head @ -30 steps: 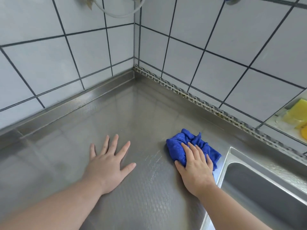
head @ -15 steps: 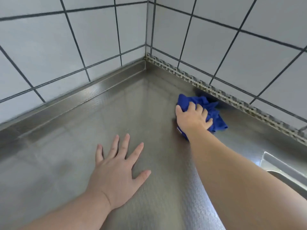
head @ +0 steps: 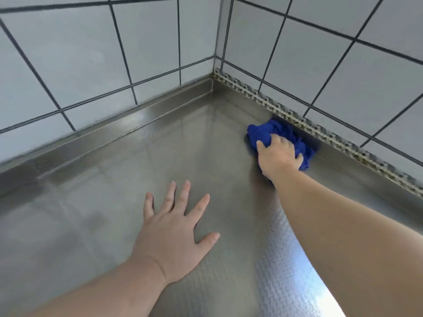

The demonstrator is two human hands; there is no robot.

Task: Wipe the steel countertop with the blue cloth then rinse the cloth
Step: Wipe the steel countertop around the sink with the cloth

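A crumpled blue cloth [head: 265,132] lies on the steel countertop [head: 96,197], pushed up against the raised back edge at the right wall. My right hand [head: 278,155] is on top of it, fingers curled over the bunched fabric and pressing it onto the steel. My right forearm stretches in from the lower right. My left hand [head: 174,227] rests flat on the countertop in the middle, fingers spread and straight, holding nothing.
Grey tiled walls meet in a corner [head: 216,65] behind the countertop. A perforated metal strip [head: 320,131] runs along the foot of the right wall. A raised steel lip [head: 109,126] borders the left wall. The sink is out of frame.
My right hand has pushed the cloth away from the sink edge, up to the back wall. My left hand has stayed flat on the steel. The view has shifted left, losing the sink.
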